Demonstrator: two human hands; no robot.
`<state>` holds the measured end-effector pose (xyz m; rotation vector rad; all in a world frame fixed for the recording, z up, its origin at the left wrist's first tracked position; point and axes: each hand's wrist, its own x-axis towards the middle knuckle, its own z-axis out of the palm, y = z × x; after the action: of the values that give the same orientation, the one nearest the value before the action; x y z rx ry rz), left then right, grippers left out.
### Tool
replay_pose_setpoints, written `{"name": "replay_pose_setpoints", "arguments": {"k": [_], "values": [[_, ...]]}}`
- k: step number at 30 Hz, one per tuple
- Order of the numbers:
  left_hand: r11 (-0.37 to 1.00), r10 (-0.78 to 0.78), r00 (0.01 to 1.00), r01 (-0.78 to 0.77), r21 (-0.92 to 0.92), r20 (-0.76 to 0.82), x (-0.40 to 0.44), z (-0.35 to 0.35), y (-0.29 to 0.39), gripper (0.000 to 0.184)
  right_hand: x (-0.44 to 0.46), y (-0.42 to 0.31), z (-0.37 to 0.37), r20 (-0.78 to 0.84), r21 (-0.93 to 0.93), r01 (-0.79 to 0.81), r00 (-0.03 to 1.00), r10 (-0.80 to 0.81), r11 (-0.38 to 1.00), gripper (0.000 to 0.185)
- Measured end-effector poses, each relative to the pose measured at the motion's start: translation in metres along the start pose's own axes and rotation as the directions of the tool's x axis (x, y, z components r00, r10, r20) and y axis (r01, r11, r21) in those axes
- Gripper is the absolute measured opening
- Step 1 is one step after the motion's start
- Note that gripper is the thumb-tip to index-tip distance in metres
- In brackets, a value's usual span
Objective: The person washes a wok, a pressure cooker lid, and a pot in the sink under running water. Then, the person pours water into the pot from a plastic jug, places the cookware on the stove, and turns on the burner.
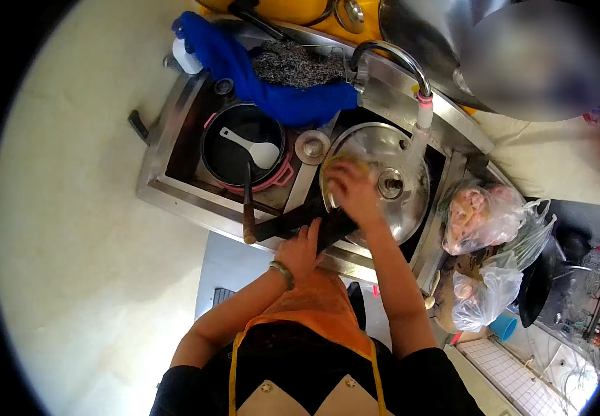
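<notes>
One round, shiny silver metal lid [405, 218] with a dark-centred knob [393, 184] is wetted by running water [415, 147]; closure of left grip [300, 251] and blurred right grip [353, 188] cannot be told

pale wall [78, 208], left | grey floor [227, 260], lower centre | white tiles [501, 360], lower right | bright glare [584, 392] beside, possibly daylight

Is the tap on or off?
On: a pale stream of water falls from the end of the tap onto the round metal lid.
</notes>
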<state>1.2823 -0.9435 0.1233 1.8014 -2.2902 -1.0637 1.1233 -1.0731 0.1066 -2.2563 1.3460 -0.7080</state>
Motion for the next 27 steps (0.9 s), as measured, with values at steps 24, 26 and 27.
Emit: {"name": "replay_pose_setpoints", "arguments": {"k": [24,26,27], "values": [[0.998,0.023,0.998,-0.019,0.060,-0.065,0.001,0.023,-0.002,0.052,-0.035,-0.025,-0.017,0.251,-0.313,0.209,0.959,-0.131,0.926,0.019],[1.000,0.012,0.996,-0.010,0.022,-0.093,-0.003,0.019,0.000,0.051,-0.032,-0.005,-0.011,0.060,-0.348,0.049,0.998,-0.030,0.936,0.018],[1.000,0.003,0.997,-0.003,0.004,-0.078,-0.003,0.020,-0.003,0.051,-0.036,0.007,-0.007,-0.032,-0.352,-0.029,0.999,0.019,0.936,0.018]]}}
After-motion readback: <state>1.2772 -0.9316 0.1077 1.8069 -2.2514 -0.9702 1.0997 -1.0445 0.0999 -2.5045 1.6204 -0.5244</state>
